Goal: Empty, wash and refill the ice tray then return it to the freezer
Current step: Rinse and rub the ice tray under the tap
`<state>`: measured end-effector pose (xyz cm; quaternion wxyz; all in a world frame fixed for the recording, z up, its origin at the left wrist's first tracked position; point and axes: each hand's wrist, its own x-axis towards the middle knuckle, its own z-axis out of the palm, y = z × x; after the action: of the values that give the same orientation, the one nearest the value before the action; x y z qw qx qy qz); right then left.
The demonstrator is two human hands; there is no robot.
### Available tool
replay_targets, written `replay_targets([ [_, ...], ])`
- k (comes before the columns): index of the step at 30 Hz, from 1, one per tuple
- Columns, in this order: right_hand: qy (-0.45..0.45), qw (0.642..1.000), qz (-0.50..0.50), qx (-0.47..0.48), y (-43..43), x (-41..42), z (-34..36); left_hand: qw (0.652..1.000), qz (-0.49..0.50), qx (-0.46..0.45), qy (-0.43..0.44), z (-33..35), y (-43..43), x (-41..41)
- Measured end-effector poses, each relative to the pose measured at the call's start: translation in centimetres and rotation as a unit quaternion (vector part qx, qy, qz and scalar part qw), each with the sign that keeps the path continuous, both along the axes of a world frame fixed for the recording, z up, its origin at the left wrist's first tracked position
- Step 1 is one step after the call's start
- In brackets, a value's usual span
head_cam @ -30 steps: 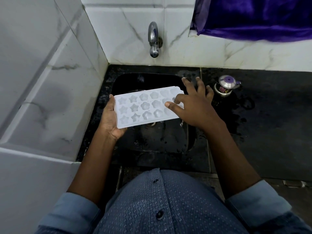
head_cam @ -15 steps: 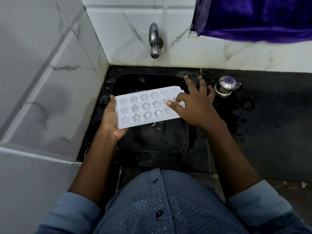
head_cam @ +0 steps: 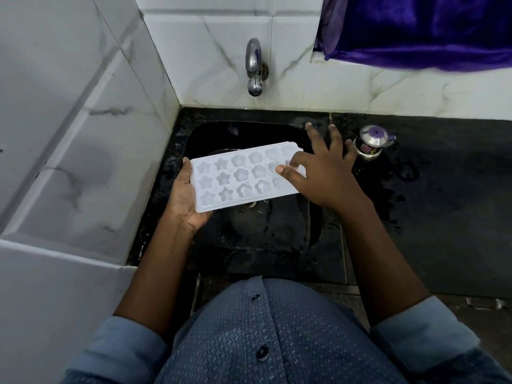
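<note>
A white ice tray (head_cam: 238, 177) with star and flower shaped cells is held level over the black sink (head_cam: 277, 231). My left hand (head_cam: 184, 202) grips its left end from below, thumb on the rim. My right hand (head_cam: 322, 173) lies over the tray's right end with fingers spread and straight, thumb and forefinger touching the cells there. The right-hand cells are hidden under that hand. A steel tap (head_cam: 254, 67) sticks out of the tiled wall above the sink; no water runs from it.
A small steel pot with a purple knob (head_cam: 371, 141) stands on the wet black counter (head_cam: 443, 189) just right of the sink. White marble-tiled walls close in at left and back. A purple cloth (head_cam: 415, 29) hangs at upper right.
My right hand's fingers have shifted slightly over the tray's right end. The tray and my left hand have stayed nearly still.
</note>
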<state>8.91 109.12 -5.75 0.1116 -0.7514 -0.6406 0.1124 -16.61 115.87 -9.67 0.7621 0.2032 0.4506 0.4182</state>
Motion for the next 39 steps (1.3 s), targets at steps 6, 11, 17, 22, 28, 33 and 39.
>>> replay_targets([
  [6,0.043,0.999,0.024,-0.02,-0.1,0.2,0.1,1.0,0.001,0.002,-0.002,-0.2,0.2,-0.2],
  [11,0.064,0.997,0.035,-0.023,-0.4,0.5,0.2,1.0,0.005,0.006,0.005,-0.6,0.7,-0.8],
  [17,0.087,0.995,0.051,-0.005,-1.0,0.9,0.8,1.0,0.004,0.01,0.003,-0.9,0.8,-1.0],
  [22,0.059,0.996,0.064,-0.026,-1.5,1.4,1.1,1.0,0.004,0.018,0.001,-0.8,1.0,-1.3],
  [28,0.042,0.995,0.074,-0.048,-1.6,0.9,1.2,1.0,0.0,0.018,-0.004,-0.8,0.9,-1.0],
  [33,0.037,0.995,0.074,-0.05,-1.6,0.4,1.1,1.0,0.011,0.011,-0.004,-0.8,0.4,-0.9],
  [39,0.032,0.996,0.07,-0.045,-2.2,0.6,1.0,1.0,0.005,0.014,0.003,-0.7,0.0,-1.0],
])
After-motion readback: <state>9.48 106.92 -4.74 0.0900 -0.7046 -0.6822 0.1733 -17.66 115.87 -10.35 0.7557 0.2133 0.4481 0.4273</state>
